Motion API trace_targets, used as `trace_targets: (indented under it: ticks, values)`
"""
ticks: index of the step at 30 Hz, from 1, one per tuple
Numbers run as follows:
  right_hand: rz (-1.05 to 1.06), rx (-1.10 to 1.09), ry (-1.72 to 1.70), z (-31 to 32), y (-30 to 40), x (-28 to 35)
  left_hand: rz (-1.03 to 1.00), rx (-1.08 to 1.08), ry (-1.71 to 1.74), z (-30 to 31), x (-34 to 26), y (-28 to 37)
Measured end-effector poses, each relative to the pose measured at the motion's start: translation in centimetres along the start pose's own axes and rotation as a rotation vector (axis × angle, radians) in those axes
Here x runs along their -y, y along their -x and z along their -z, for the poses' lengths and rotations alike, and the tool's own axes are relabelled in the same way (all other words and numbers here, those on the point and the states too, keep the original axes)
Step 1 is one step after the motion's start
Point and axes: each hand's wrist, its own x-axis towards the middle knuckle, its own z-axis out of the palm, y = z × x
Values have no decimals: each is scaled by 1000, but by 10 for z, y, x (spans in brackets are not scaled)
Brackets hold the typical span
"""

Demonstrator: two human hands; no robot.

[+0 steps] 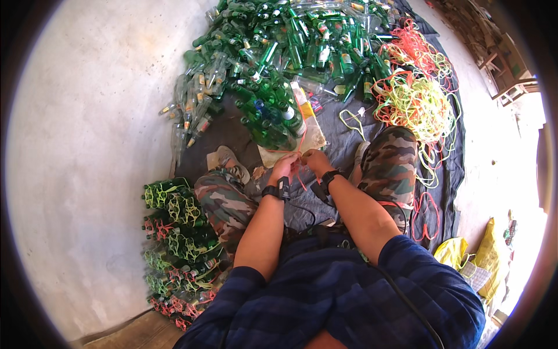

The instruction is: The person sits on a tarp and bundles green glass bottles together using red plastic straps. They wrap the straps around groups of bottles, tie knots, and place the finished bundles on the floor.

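Observation:
Several upright green glass bottles (270,118) stand in a close cluster on a pale board (314,138) in front of me. A red plastic strap (304,131) passes around the near and right side of the cluster. At its near edge my left hand (286,165) and my right hand (315,160) meet, both with fingers closed on the strap, whose loose ends hang below them. Whether the strap is knotted there is too small to tell. Each wrist wears a black band with a small device.
A big heap of loose bottles (301,39) lies beyond. Tangled red and yellow-green straps (414,100) are at the right on the black sheet (348,159). Strapped bottle bundles (183,244) stand at the lower left by the white wall (96,152). Yellow sacks (488,257) are at the lower right.

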Motion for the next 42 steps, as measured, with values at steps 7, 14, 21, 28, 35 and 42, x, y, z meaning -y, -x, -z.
trace_targets:
  ticks: [7,14,21,28,35,42]
  values:
    - [-98,80,-126,-3,-2,-12,5,16,104,-5,4,-10]
    - [126,-406,350,2,0,-8,11,-11,-9,11,11,-23]
    - [192,-257,-34,-16,12,9,-48,-107,14,-9,11,-22]
    - [215,-310,183,-27,34,28,-121,-61,45,-11,15,-20]
    - [46,-241,-48,-27,34,40,-200,-100,-41,5,25,-30]
    - [-27,-59,-54,0,22,34,-94,-110,-74,-7,18,-28]
